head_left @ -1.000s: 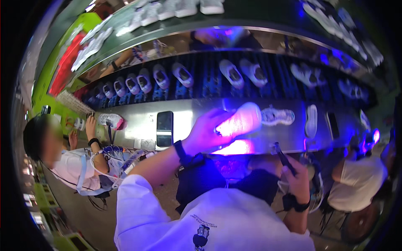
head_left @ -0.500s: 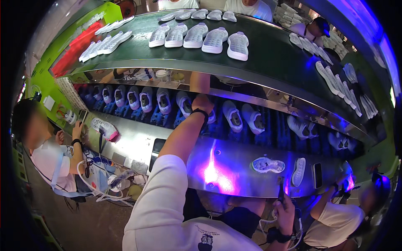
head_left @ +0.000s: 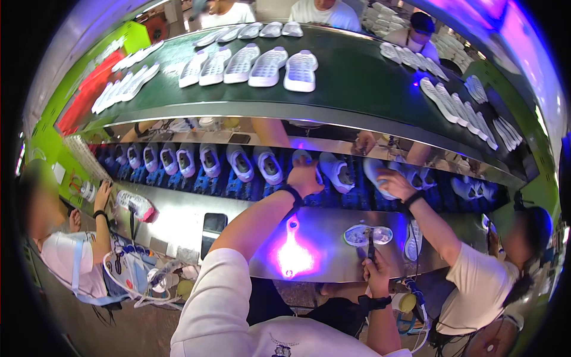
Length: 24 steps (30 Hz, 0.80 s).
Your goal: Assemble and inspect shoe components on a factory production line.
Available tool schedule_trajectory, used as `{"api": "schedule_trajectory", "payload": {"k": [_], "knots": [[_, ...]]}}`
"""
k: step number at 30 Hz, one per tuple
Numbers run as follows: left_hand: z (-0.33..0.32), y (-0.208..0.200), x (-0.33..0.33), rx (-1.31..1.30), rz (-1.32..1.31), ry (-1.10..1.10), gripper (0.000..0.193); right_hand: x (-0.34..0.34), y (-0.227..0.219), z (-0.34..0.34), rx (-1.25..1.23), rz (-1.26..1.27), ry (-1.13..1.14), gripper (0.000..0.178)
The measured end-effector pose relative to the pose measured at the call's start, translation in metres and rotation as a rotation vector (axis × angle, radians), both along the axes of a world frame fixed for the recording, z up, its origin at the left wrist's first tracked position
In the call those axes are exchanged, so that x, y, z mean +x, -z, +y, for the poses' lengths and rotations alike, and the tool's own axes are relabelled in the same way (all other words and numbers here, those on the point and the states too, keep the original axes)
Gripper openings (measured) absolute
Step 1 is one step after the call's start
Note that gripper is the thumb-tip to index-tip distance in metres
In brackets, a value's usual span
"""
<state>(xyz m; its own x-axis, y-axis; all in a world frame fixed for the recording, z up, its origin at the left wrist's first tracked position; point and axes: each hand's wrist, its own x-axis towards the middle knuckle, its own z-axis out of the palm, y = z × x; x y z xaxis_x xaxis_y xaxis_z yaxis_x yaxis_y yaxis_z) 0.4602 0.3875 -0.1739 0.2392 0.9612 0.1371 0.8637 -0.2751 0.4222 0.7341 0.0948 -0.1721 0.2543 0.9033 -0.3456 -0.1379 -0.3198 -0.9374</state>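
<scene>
My left hand (head_left: pixel 305 178) reaches to the lower rack and is closed around a white shoe (head_left: pixel 301 156), which its fingers partly cover. Low on the right, my right hand (head_left: pixel 376 275) grips a dark-handled brush (head_left: pixel 371 245). The brush head lies over a white shoe sole (head_left: pixel 355 236) resting on the metal bench (head_left: pixel 327 262). A second white sole (head_left: pixel 413 241) lies just to the right of it. On the rack, further white shoes (head_left: pixel 269 165) stand on both sides of my left hand.
White soles lie in rows on the green conveyor belt (head_left: pixel 357 89). A co-worker's hand (head_left: pixel 397 183) touches a shoe at the right. At left, another person sits by a pink-edged sole (head_left: pixel 135 204). A phone (head_left: pixel 214 225) lies on the bench; purple light glows at its middle.
My left hand has moved right along the rack to a shoe. My right hand has brought the brush up and left over the sole. The right co-worker's arm has reached to the rack.
</scene>
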Motion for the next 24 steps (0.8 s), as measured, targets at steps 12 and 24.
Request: {"api": "schedule_trajectory", "payload": {"k": [12, 24], "knots": [[0.022, -0.004, -0.001, 0.078, 0.298, -0.068, 0.098, 0.003, -0.004, -0.005, 0.113, -0.173, -0.066, 0.041], [0.013, 0.008, 0.114, 0.093, 0.150, 0.170, 0.089, 0.020, 0.017, -0.016, 0.135, -0.053, 0.020, 0.043]]}}
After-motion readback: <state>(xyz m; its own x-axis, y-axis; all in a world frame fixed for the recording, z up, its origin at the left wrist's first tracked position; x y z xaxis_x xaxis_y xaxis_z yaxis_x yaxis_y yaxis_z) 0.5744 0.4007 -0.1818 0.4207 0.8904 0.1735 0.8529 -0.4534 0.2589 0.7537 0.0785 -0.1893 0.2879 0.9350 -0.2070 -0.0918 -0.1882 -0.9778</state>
